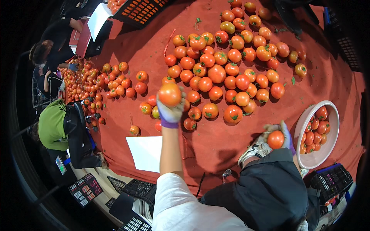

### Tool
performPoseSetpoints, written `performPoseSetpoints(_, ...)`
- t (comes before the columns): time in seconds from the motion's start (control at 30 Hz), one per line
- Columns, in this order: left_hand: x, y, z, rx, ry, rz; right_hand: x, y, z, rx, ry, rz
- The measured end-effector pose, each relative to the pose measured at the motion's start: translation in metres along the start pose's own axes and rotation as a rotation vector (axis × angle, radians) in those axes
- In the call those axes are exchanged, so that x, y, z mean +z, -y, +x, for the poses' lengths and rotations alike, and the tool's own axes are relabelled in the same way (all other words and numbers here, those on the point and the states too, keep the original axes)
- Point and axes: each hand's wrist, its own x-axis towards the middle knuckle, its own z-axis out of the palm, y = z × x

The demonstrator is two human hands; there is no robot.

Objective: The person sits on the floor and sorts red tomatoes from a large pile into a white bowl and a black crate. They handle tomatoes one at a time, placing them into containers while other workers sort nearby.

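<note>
In my gloved left hand (169,113) a large orange-red tomato (170,94) is held up over the near left edge of a spread of tomatoes (216,74). The fingers wrap behind it and are partly hidden. My right hand (286,134), also gloved, holds a second tomato (275,139) beside my knee, close to a pale pink basin (334,134). Several red tomatoes (317,131) lie inside that basin. The spread ones rest loose on a red cloth (154,46), some with green stems on.
A white sheet (144,153) lies left of my forearm. Farther left is another tomato heap (83,79), with a person in green (54,125) beside it. Black crates stand at top (140,11) and lower right (331,181). My shoe (256,150) is on the cloth.
</note>
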Motion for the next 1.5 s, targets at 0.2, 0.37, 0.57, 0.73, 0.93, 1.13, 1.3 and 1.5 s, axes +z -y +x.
performPoseSetpoints(0.2, 0.060, 0.124, -0.074, -0.080, -0.040, 0.100, 0.089, 0.006, 0.012, 0.075, 0.461, -0.178)
performPoseSetpoints(0.37, 0.092, 0.166, -0.089, 0.399, 0.403, 1.331, 0.084, 0.002, 0.015, 0.106, 0.428, -0.151)
performPoseSetpoints(0.57, -0.066, 0.064, -0.016, 0.645, -0.551, 1.667, 0.056, -0.009, 0.009, 0.069, 0.271, 0.031)
performPoseSetpoints(0.73, -0.100, 0.006, 0.024, 0.546, -0.683, 1.701, 0.027, -0.015, 0.004, -0.011, 0.109, 0.182)
performPoseSetpoints(0.93, -0.053, 0.043, 0.035, 0.282, -0.718, 1.952, -0.027, -0.008, -0.023, -0.203, -0.110, 0.350)
performPoseSetpoints(1.13, -0.088, 0.042, 0.050, 0.515, -0.566, 1.769, -0.082, 0.004, -0.048, -0.431, -0.292, 0.451)
performPoseSetpoints(1.3, -0.080, 0.028, 0.036, 0.469, -0.507, 0.283, -0.047, 0.023, -0.057, -0.462, -0.290, 0.363)
performPoseSetpoints(1.5, -0.092, -0.071, 0.078, 0.289, -0.362, 1.759, -0.035, 0.030, -0.039, -0.407, -0.077, 0.289)
